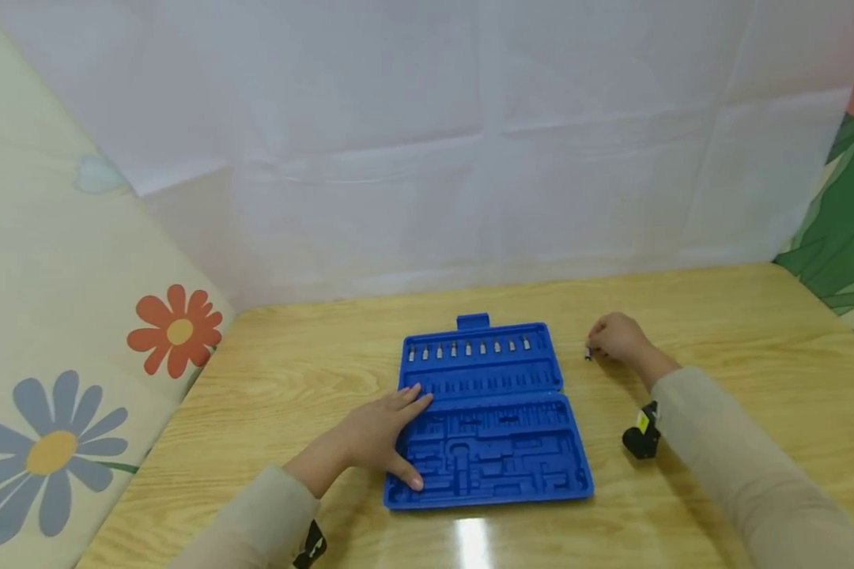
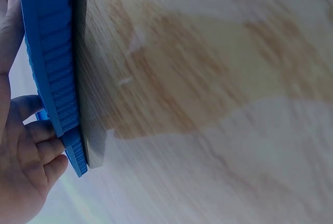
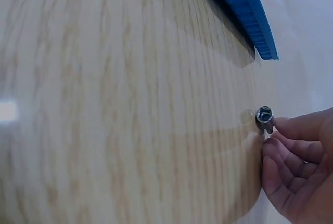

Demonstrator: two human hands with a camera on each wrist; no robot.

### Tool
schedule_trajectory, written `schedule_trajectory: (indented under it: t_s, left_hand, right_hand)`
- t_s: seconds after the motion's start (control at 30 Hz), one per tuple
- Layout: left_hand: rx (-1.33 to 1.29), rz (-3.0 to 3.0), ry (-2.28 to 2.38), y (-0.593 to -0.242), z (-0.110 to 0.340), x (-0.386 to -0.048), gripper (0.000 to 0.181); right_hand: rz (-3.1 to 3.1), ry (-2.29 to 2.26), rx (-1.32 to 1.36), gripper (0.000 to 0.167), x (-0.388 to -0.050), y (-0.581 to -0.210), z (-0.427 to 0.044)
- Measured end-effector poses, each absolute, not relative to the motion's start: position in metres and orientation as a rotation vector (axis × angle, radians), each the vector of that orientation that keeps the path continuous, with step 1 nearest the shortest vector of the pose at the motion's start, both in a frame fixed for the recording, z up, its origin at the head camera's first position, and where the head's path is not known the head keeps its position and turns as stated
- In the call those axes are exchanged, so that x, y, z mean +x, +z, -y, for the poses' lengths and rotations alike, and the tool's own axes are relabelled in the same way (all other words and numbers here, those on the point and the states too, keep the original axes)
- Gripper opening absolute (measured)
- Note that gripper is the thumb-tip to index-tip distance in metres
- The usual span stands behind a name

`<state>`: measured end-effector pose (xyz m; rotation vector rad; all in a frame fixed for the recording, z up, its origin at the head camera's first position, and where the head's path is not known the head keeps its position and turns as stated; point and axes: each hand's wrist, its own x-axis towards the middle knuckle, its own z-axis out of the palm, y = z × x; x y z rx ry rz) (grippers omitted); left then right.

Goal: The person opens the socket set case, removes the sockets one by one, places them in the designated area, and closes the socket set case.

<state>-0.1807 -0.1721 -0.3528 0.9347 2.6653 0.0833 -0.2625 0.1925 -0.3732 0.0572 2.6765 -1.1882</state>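
Observation:
A blue plastic tool case lies unfolded on the table, with a row of small metal bit sockets along its far half. My left hand rests over the case's left edge, fingers spread and thumb on the near half. In the left wrist view the fingers touch the ribbed case side. To the right of the case, my right hand pinches one small silver bit socket between thumb and fingertips. The right wrist view shows the hollow square end of that bit socket, at or just above the tabletop.
The near half of the case has moulded recesses, and a blue latch tab sticks out at the far edge. Wood-grain table surrounds the case. A white cloth hangs behind, with flower-printed cloth at the left.

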Motion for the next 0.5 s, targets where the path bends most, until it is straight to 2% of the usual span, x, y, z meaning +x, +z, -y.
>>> schedule_trajectory:
  t_s: [0.5]
  left_hand:
    - [0.942, -2.662, 0.114, -0.3533, 0.1719, -0.1791, 0.11]
  right_hand:
    - [-2.678, -1.27, -0.042, 0.029, -0.2569, -0.3685, -0.1973]
